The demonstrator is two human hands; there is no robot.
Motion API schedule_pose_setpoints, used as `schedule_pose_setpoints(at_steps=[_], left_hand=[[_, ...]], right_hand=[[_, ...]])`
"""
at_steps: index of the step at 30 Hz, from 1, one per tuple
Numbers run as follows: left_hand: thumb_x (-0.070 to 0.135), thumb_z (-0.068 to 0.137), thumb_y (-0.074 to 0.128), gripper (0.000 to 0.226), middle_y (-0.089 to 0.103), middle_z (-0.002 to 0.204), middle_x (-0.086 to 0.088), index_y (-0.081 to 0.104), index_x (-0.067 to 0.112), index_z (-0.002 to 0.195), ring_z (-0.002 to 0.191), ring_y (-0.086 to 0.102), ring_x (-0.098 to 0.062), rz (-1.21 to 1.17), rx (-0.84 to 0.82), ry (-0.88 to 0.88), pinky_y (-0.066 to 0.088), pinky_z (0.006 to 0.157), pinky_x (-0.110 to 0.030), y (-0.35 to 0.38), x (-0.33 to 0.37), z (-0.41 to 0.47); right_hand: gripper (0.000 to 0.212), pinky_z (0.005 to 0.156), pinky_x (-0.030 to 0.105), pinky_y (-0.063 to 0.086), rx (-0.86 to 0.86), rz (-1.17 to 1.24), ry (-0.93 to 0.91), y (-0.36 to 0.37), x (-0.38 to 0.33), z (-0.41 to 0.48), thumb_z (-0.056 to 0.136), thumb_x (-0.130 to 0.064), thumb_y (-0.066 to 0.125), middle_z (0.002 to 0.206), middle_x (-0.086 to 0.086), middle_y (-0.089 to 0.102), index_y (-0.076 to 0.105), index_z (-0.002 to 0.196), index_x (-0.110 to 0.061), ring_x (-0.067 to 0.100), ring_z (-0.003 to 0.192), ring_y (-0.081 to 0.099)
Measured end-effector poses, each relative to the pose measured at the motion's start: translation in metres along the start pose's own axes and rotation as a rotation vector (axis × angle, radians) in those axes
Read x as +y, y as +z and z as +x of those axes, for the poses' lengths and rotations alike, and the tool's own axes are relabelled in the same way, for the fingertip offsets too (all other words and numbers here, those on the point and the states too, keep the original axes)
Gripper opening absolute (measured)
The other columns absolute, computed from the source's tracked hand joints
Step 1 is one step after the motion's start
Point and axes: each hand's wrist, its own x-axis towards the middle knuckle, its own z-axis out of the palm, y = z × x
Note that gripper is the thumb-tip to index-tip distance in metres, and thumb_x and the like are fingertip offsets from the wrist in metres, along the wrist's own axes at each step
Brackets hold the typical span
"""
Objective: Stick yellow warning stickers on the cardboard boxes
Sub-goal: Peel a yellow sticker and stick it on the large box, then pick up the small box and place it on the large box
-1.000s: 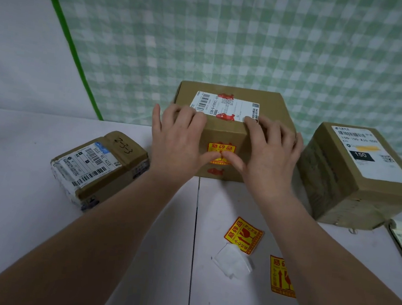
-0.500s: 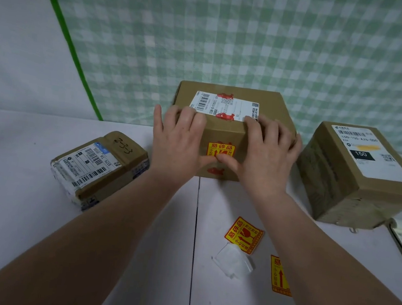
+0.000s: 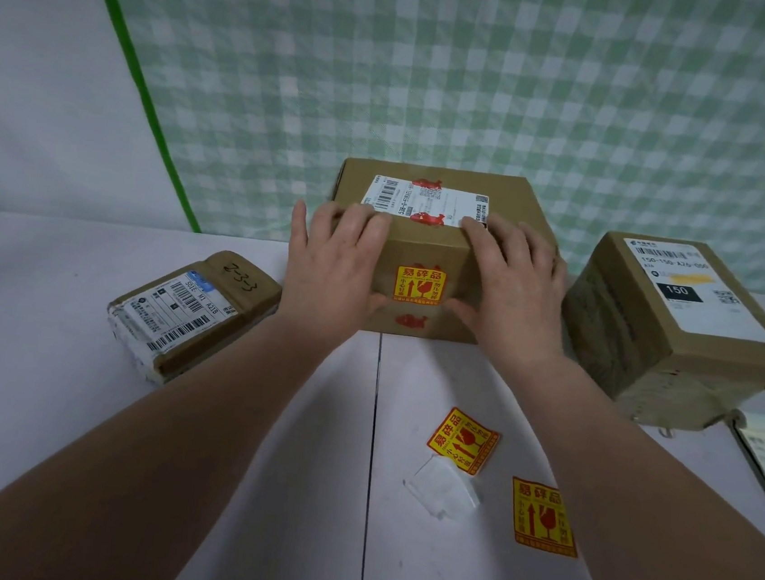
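Nearest on the white desk (image 3: 256, 489), two loose yellow stickers (image 3: 463, 441) lie before the middle cardboard box (image 3: 427, 252). Beyond them, left hand (image 3: 333, 270) and right hand (image 3: 510, 286) lie flat, fingers spread, flanking the box's stuck sticker (image 3: 420, 284).

Three cardboard boxes sit on the tabletop (image 3: 53, 397): a small flat one (image 3: 194, 312) on the left, a middle one (image 3: 427, 247), a large one (image 3: 678, 330) on the right. Three yellow warning stickers: one (image 3: 420, 285) on the middle box's front, two loose (image 3: 463, 441) (image 3: 543, 517). One white backing scrap (image 3: 442, 492). Two hands (image 3: 336, 266) (image 3: 511, 284).
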Motion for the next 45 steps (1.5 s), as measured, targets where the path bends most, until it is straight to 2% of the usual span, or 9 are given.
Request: schedule_pose_setpoints(at_steps=[5,8,11,15,21,26,32,39,45], left_hand=[[0.041,0.070,0.074,0.077,0.043,0.138,-0.007,0.039,0.016,0.134,0.125,0.037,-0.033,-0.011,-0.013,-0.050,0.027,0.107,-0.055,-0.005,0.009,-0.004],[0.032,0.071,0.073,0.074,0.042,0.138,-0.012,0.039,0.017,0.135,0.125,0.039,-0.035,-0.087,0.047,-0.064,0.031,0.104,-0.054,-0.011,0.017,-0.018],[0.022,0.074,0.070,0.056,0.051,0.124,-0.014,0.049,0.015,0.125,0.115,0.045,-0.035,-0.175,0.096,-0.056,0.034,0.102,-0.048,-0.018,0.025,-0.042],[0.022,0.084,0.061,0.034,0.058,0.116,-0.006,0.058,0.017,0.117,0.114,0.044,-0.028,-0.355,-0.067,-0.119,0.035,0.094,-0.035,-0.030,0.035,-0.079],[0.020,0.087,0.056,0.021,0.064,0.105,-0.004,0.067,0.016,0.104,0.102,0.055,-0.022,-0.559,-0.334,0.010,0.044,0.087,-0.033,-0.042,0.058,-0.137],[0.020,0.087,0.057,0.025,0.058,0.117,-0.005,0.064,0.016,0.111,0.111,0.046,-0.022,-0.473,-0.223,-0.146,0.039,0.089,-0.030,-0.055,0.035,-0.143],[0.016,0.077,0.066,0.050,0.039,0.134,-0.022,0.054,0.010,0.125,0.123,0.031,-0.042,-0.297,-0.024,-0.465,0.036,0.099,-0.050,-0.070,-0.024,-0.135],[0.034,0.069,0.078,0.099,0.001,0.154,-0.018,0.017,0.024,0.146,0.141,0.003,-0.037,-0.456,-0.111,-0.724,0.026,0.108,-0.053,-0.068,-0.073,-0.127],[0.029,0.062,0.081,0.101,0.024,0.144,-0.020,0.024,0.021,0.145,0.136,0.019,-0.036,-0.491,-0.216,-0.737,0.023,0.111,-0.043,-0.060,-0.095,-0.125]], right_hand=[[0.080,0.111,0.064,0.006,-0.021,0.008,0.015,-0.008,0.000,-0.007,0.083,-0.013,0.066,0.158,0.008,0.015,0.021,0.149,-0.024,0.035,0.146,0.004],[0.071,0.108,0.056,0.028,0.115,0.059,0.021,-0.017,0.001,-0.028,0.079,-0.005,0.067,0.151,0.016,0.029,0.036,0.142,-0.020,0.039,0.139,0.022],[0.051,0.082,0.042,0.046,0.157,0.167,0.076,-0.021,0.003,-0.054,0.079,-0.007,0.065,0.130,0.016,0.048,0.053,0.129,-0.014,0.036,0.117,0.042],[0.026,0.078,0.033,0.046,-0.097,0.298,0.202,-0.018,0.005,-0.086,0.083,-0.015,0.063,0.105,0.008,0.066,0.067,0.108,-0.014,0.027,0.100,0.058],[0.030,0.074,0.031,0.050,-0.436,0.274,0.395,-0.022,-0.005,-0.125,0.079,-0.018,0.063,0.110,0.006,0.066,0.069,0.108,-0.020,0.025,0.099,0.059],[0.033,0.080,0.033,0.043,-0.419,0.241,0.350,-0.022,-0.016,-0.137,0.084,-0.020,0.056,0.114,0.012,0.060,0.065,0.116,-0.023,0.033,0.107,0.052],[0.032,0.088,0.033,0.042,-0.379,0.316,0.298,-0.026,-0.040,-0.138,0.087,-0.021,0.054,0.122,0.011,0.057,0.064,0.117,-0.020,0.032,0.115,0.046],[0.033,0.094,0.035,0.041,-0.381,0.392,0.282,-0.027,-0.057,-0.136,0.086,-0.027,0.058,0.127,0.007,0.057,0.064,0.117,-0.019,0.029,0.121,0.044],[0.030,0.097,0.033,0.038,-0.358,0.463,0.296,-0.030,-0.068,-0.128,0.087,-0.028,0.061,0.129,0.004,0.057,0.065,0.116,-0.021,0.026,0.124,0.044]])
